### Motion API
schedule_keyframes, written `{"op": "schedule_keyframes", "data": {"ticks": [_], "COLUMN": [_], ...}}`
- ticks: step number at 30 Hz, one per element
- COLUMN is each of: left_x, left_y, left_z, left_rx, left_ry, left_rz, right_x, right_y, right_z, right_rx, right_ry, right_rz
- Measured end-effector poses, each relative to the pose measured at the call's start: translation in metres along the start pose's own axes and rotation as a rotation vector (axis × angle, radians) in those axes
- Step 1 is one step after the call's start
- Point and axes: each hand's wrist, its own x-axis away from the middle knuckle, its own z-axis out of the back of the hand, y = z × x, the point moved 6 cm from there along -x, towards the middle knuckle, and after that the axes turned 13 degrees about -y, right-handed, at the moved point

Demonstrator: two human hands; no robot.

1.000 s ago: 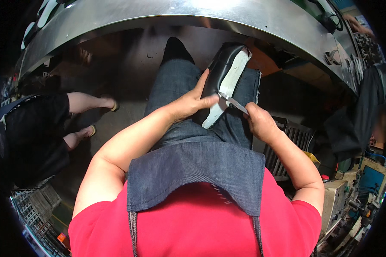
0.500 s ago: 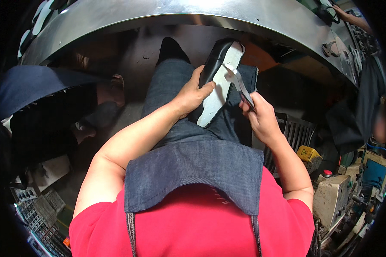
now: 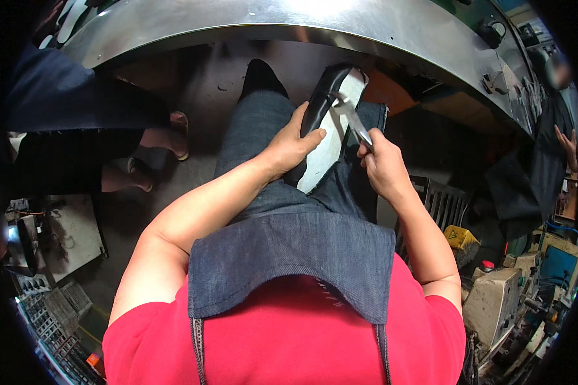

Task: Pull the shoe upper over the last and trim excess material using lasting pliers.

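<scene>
A black leather shoe upper (image 3: 321,106), with a pale insole board (image 3: 325,151) showing on its underside, lies slantwise over my lap with the toe pointing away. My left hand (image 3: 295,146) is wrapped round its left side, thumb on the pale board and fingers hidden against the leather. My right hand (image 3: 384,163) is closed round the handle of shiny metal pincers (image 3: 354,120). The head of the pincers rests at the border between black leather and pale board; whether the jaws grip the leather I cannot make out.
A curved steel worktable (image 3: 250,19) runs across the far side. A person in a dark apron (image 3: 77,96) stands at the left, and another person's hand (image 3: 568,147) shows at the far right. A beige machine (image 3: 492,295) and a dark slatted crate (image 3: 440,204) stand at my right.
The pincers' head has shifted slightly left onto the leather edge, and my right hand has moved a little with it. The person at the left has moved; the person at the right is more in view.
</scene>
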Motion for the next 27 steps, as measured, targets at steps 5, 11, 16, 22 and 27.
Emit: {"op": "schedule_keyframes", "data": {"ticks": [5,11,16,22,27], "left_x": [-0.001,0.007,0.021,0.029,0.029], "left_y": [0.006,0.008,0.008,0.004,0.005], "left_z": [-0.003,-0.004,-0.001,-0.001,-0.002], "left_rx": [0.015,0.013,-0.022,0.015,-0.016], "left_ry": [-0.026,-0.107,-0.177,-0.241,-0.221], "left_rz": [-0.022,-0.073,-0.057,0.037,0.031], "right_x": [-0.011,0.005,0.031,0.053,0.052], "right_y": [0.010,-0.009,-0.013,-0.014,-0.022], "right_z": [-0.014,-0.011,-0.003,-0.007,-0.012], "right_rx": [-0.015,0.063,-0.346,-0.064,0.036], "right_ry": [-0.090,-0.089,-0.221,-0.385,-0.391], "right_rz": [-0.036,0.025,-0.136,-0.033,0.091]}}
